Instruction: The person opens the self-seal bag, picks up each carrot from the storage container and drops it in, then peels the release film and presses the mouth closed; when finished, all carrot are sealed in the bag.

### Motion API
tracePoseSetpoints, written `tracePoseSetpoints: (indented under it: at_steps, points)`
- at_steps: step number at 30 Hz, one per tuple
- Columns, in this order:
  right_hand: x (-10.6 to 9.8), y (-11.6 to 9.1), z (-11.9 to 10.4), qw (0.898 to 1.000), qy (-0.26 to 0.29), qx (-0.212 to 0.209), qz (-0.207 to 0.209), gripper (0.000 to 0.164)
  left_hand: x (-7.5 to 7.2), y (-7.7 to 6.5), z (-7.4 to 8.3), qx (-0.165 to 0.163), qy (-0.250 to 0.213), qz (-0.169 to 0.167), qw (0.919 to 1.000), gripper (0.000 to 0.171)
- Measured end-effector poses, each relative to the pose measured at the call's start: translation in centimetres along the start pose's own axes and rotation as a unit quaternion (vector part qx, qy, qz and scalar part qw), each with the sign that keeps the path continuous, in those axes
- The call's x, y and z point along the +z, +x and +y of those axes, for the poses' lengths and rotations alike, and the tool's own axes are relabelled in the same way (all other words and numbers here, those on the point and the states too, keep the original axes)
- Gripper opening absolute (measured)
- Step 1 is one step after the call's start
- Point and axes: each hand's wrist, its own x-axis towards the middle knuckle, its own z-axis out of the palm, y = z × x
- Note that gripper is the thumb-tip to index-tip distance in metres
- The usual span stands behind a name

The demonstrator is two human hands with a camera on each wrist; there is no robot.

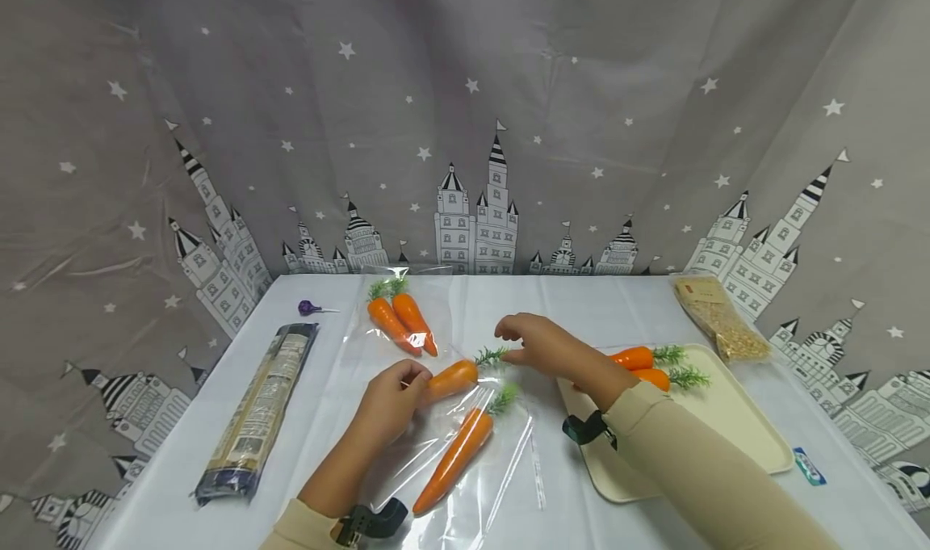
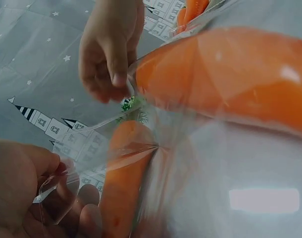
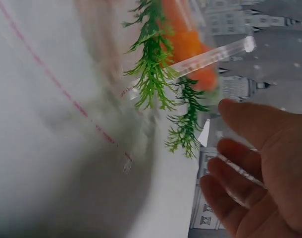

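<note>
A clear plastic bag (image 1: 508, 485) lies in front of me with an orange carrot (image 1: 456, 461) with green leaves in it. A second carrot (image 1: 452, 380) lies by the bag's far edge, its leafy top (image 1: 490, 356) pointing right; how much of it is inside I cannot tell. My left hand (image 1: 392, 400) pinches the thin film of the bag between thumb and fingers, clearest in the left wrist view. My right hand (image 1: 541, 344) is just beside the leaves, fingers loosely bent, holding nothing. In the right wrist view, the thumb (image 3: 240, 111) is apart from the green leaves (image 3: 185, 129).
Behind lies another clear bag (image 1: 356, 332) with two carrots (image 1: 400, 324). At right, a cream tray (image 1: 697, 445) bears more carrots (image 1: 643, 364), near a bag of grains (image 1: 722, 316) and a small blue-green packet (image 1: 809, 466). Leftward lie a long package (image 1: 257, 413) and a purple lollipop (image 1: 308, 308).
</note>
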Motion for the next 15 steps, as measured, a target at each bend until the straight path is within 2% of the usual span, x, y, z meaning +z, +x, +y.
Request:
tracePoseSetpoints:
  at_steps: [6, 11, 15]
  points:
    - [0.6, 2.6, -0.4, 0.996, -0.013, -0.046, -0.071, 0.045, -0.1, -0.2, 0.2, 0.001, -0.01, -0.006, 0.9999, 0.017]
    - [1.4, 3.6, -0.7, 0.991, -0.002, -0.044, -0.125, 0.052, -0.1, -0.1, 0.1, 0.001, -0.005, -0.009, 0.9999, 0.017]
    - [2.2, 3.9, -0.9, 0.989, 0.028, -0.035, -0.138, 0.058, -0.1, -0.1, 0.1, -0.003, -0.002, -0.008, 1.0, 0.015]
